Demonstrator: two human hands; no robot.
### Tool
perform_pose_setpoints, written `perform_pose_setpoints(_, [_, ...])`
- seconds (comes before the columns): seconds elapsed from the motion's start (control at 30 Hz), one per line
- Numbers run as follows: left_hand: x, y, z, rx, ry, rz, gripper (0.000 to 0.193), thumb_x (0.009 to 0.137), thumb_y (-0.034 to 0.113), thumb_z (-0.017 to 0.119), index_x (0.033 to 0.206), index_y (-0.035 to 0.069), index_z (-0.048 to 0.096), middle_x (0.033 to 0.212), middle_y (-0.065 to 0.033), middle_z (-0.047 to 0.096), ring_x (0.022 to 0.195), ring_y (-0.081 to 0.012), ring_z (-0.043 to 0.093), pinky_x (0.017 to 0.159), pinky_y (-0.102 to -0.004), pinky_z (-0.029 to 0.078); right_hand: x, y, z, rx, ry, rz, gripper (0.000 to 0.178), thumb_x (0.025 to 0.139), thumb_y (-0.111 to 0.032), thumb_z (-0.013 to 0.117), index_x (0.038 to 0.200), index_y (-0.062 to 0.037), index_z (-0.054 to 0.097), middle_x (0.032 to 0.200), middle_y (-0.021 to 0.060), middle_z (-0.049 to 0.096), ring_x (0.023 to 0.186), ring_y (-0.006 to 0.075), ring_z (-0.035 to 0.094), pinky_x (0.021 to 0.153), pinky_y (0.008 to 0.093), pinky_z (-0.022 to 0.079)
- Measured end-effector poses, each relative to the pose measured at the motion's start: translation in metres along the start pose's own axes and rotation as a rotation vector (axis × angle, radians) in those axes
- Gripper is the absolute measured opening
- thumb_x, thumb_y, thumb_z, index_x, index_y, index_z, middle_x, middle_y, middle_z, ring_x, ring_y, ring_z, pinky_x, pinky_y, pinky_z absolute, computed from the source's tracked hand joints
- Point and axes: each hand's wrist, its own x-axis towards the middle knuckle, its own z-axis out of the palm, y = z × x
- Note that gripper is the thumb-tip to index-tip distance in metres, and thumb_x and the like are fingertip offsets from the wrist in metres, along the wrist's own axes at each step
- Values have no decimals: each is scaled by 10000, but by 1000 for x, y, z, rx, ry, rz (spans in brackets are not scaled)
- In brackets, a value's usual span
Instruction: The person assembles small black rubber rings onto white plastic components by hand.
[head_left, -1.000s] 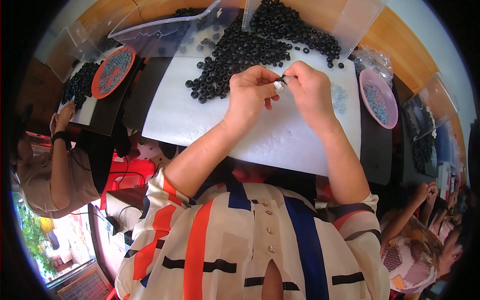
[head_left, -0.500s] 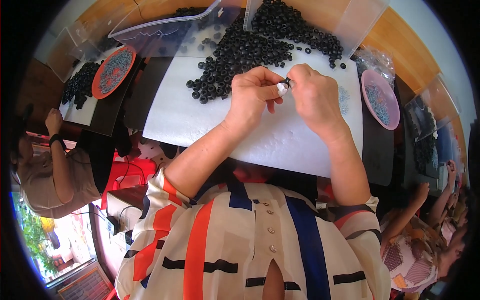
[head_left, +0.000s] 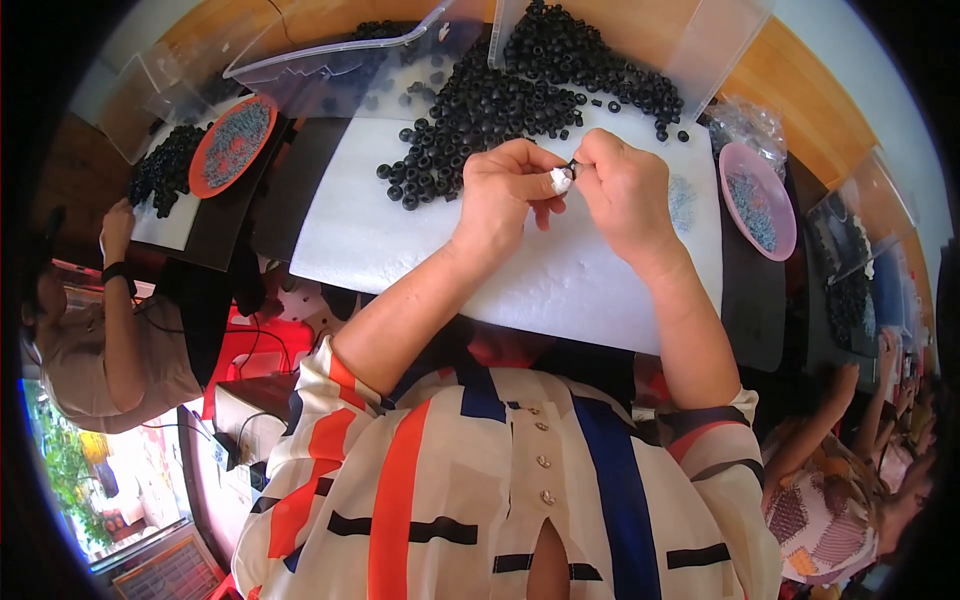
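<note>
Nearest the camera is the person's striped blouse point(head_left: 470, 500) in cream, orange, blue and black, from which both bare forearms reach out over a white foam sheet point(head_left: 420, 250) that pads the worktop. The left hand point(head_left: 505, 195) and the right hand point(head_left: 622, 190) meet fingertip to fingertip above that sheet, probably so that anything dropped lands on the soft white surface where it shows up. Between them sits a small part point(head_left: 565, 178), whitish with a dark bit at the right-hand side; the left thumb and forefinger are pinched narrowly on the pale end, the right fingers closed on the dark end, as if steadying it from both sides. Just beyond the hands lies a heap of black rings point(head_left: 500, 100), spilled within easy reach. Behind the heap stand clear plastic bins point(head_left: 350, 55), tipped or open, with more black rings inside, though how full they are I cannot tell. To the right, a pink dish point(head_left: 790, 215) holds small grey pieces; far left, an orange dish point(head_left: 205, 150) holds similar grey pieces beside another dark pile. A co-worker's arm point(head_left: 115, 250) reaches toward that far-left station, and another person sits at the lower right edge
</note>
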Motion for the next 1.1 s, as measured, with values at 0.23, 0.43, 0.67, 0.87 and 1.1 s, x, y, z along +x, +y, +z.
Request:
perform_pose_setpoints(0.23, [1,-2,-2,3,-10,24,54,796,-54,653,832,-74,619,713,-118,646,556,-161,622,418,-257,444,5,0,-2,-18,-15,-65,149,671,-70,639,709,-51,496,658,119,583,578,316,595,492,418,445])
perform_pose_setpoints(0.43, [1,-1,-1,-35,-25,5,50,800,-51,653,836,-71,625,719,-123,650,562,-170,627,420,-263,448,4,-1,-5,12,-2,-118,121,705,-13,606,756,-40,500,662,116,562,584,295,578,501,389,430])
perform_pose_setpoints(0.67, [1,2,-5,-137,5,-48,34,833,-31,638,841,-65,635,740,-135,660,609,-200,646,483,-296,493,1,-7,-8,243,-106,110,168,696,-49,633,784,-50,490,684,129,577,595,338,588,510,423,449])
perform_pose_setpoints(0.87, [4,-1,-2,-211,-4,-34,53,838,-29,638,865,-73,645,770,-140,669,669,-217,662,572,-316,541,-6,-11,14,9,84,29,242,663,-63,678,777,-72,465,661,104,548,557,310,571,492,414,442])
perform_pose_setpoints(1.1, [6,0,-3,-197,-23,-112,69,855,-1,643,867,-69,650,791,-141,669,659,-205,657,522,-303,531,-3,-6,20,-148,159,-80,234,691,-104,681,751,-91,455,639,80,531,508,270,558,459,400,435])
